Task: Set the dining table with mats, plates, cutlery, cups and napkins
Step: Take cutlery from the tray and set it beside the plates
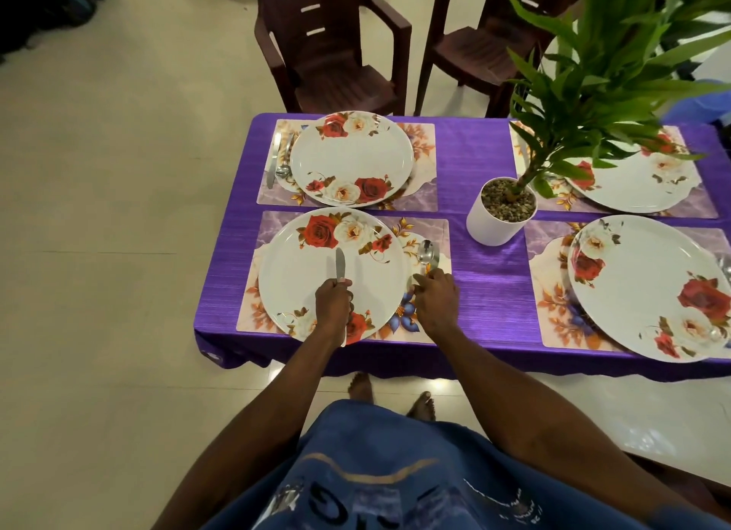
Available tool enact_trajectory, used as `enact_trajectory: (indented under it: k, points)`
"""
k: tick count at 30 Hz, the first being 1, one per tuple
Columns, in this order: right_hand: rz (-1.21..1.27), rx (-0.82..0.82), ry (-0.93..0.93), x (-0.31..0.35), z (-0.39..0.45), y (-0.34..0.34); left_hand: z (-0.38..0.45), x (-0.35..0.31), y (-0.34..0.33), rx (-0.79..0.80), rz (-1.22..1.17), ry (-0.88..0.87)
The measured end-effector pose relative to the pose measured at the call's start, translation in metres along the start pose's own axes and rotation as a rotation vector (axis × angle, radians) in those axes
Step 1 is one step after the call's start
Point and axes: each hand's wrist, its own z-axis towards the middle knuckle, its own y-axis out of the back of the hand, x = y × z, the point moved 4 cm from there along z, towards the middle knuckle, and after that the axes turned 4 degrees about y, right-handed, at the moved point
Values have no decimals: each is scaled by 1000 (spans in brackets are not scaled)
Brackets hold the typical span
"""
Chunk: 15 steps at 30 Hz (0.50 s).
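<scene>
Dining surface (478,260) under a purple cloth, viewed from above at its near edge. Four floral mats each carry a rose-patterned plate. At the near-left corner, the left hand (333,305) is clenched round the handle of a knife (339,267), whose blade points toward the far edge above the near-left plate (331,274). The right hand (435,300) pinches the handle of a spoon (427,254), bowl away from the person, over the near-left mat (435,229) just beside the plate's right rim. On the far-left mat (425,142), cutlery (279,157) lies along the left side of the far-left plate (352,158). A white potted plant (500,213) stands near the centre, between the left and right settings. Two brown chairs (336,51) stand beyond the far edge.
</scene>
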Motion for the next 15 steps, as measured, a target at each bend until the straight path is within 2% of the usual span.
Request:
enact_trajectory:
  k: [7,13,15]
  points:
    - [121,-36,28,6,2,-3,0,1,2,8,-13,8]
    - [247,-5,-29,5,2,-8,-2,-1,-1,-9,17,-17]
    - [275,-42,-60,0,2,-6,-2,-3,-1,-17,21,-21]
